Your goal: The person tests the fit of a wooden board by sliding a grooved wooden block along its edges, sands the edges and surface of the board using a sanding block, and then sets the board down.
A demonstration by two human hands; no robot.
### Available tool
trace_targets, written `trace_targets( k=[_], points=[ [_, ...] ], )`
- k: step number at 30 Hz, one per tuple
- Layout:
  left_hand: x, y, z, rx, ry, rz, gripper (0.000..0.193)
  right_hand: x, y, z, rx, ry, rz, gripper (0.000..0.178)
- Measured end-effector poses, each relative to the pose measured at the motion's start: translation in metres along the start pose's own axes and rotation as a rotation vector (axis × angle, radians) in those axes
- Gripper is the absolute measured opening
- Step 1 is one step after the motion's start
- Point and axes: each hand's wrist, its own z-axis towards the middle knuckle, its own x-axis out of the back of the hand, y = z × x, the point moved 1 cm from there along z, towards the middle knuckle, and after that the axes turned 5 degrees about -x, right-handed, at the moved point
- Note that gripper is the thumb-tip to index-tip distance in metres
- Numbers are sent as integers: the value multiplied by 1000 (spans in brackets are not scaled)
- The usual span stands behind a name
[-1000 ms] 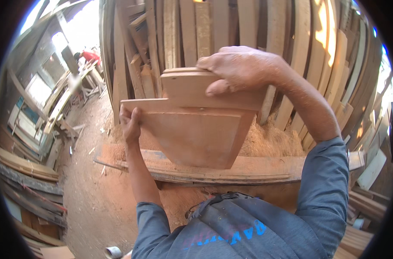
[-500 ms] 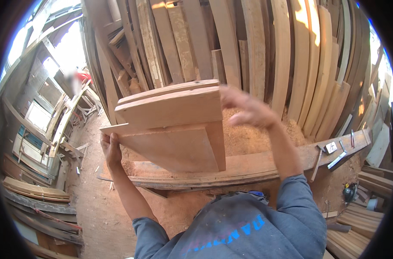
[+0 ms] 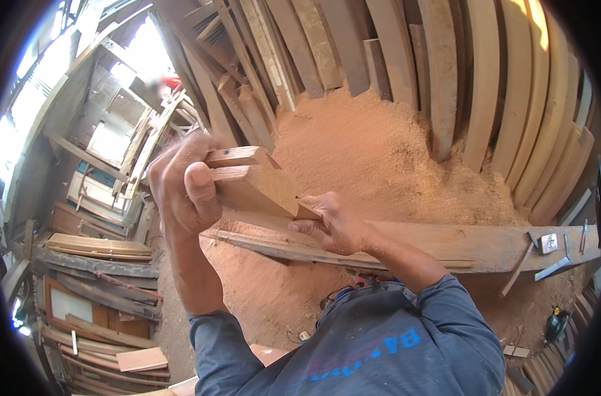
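A grooved wooden panel [image 3: 257,188] is held up in front of me over a long plank bench [image 3: 432,243], seen nearly end-on. It has a thick double-edged rail with a slot along it and a thinner sheet below. My left hand [image 3: 185,188] grips the rail's near left end, thumb on its side; the fingers behind are partly blurred. On the far right corner, my right hand [image 3: 332,223] closes its thumb and fingers around the thin edge. Much of the thinner sheet is hidden by the rail and hands.
A large sawdust heap [image 3: 366,152] lies behind the bench, below upright boards [image 3: 445,79]. On the bench's right end are a hammer-like tool [image 3: 519,264], a white block [image 3: 548,243] and a try square [image 3: 555,264]. Stacked timber [image 3: 102,247] stands left; a power tool [image 3: 556,320] lies lower right.
The panel has turned from broadside to nearly end-on. My right hand, free and blurred before, has come down to grip its corner. My left hand has moved up to the rail's end.
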Motion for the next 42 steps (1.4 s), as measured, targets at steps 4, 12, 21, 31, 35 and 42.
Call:
trace_targets(
  k=[4,12,21,31,35,42],
  points=[
    [5,5,-5,-19,64,144,96,-2,-5,-2,-15,-41,80,24],
    [1,8,-22,-198,250,318,87,-4,-6,-7,-109,-69,-63,38],
    [17,9,-36,47,66,139,97,-13,-10,-20,-95,-110,-57,40],
    [101,61,20,-81,376,-149,106,-19,-10,-32,-67,-165,-5,51],
    [115,39,-15,102,190,-985,107,-17,-14,-30,41,-60,-19,48],
    [14,41,7,345,-12,53,118,-15,-7,-25,-28,-61,-19,42]
  ],
)
